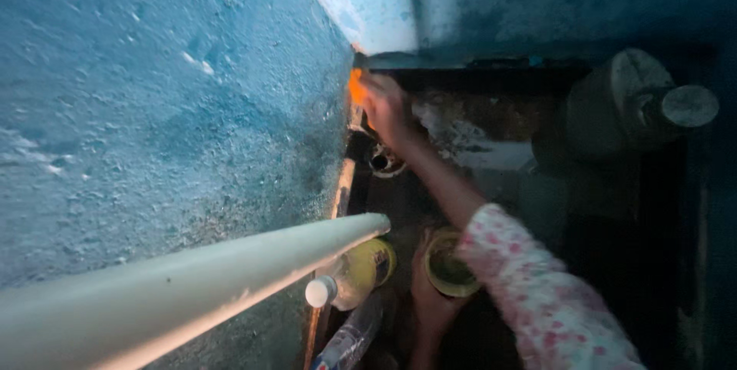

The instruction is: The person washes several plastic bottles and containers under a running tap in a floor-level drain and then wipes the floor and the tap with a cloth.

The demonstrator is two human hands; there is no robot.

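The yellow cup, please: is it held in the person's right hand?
No, the yellow cup sits in the left hand; the right hand reaches toward the blue wall.

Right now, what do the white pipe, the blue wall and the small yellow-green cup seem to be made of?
White pipe: likely plastic, smooth with a matte sheen.
Blue wall: painted plaster or cement, with a rough, grainy, chipped surface.
Yellow-green cup, held by the left hand: probably plastic, thin glossy rim; dim light leaves it uncertain.

we see a dim, bluish scene, lit from the upper left across the rough wall [153, 109]. the right side sinks into deep shadow. the reaching hand [386, 109] and pale pipe [192, 285] look motion-blurred and soft.
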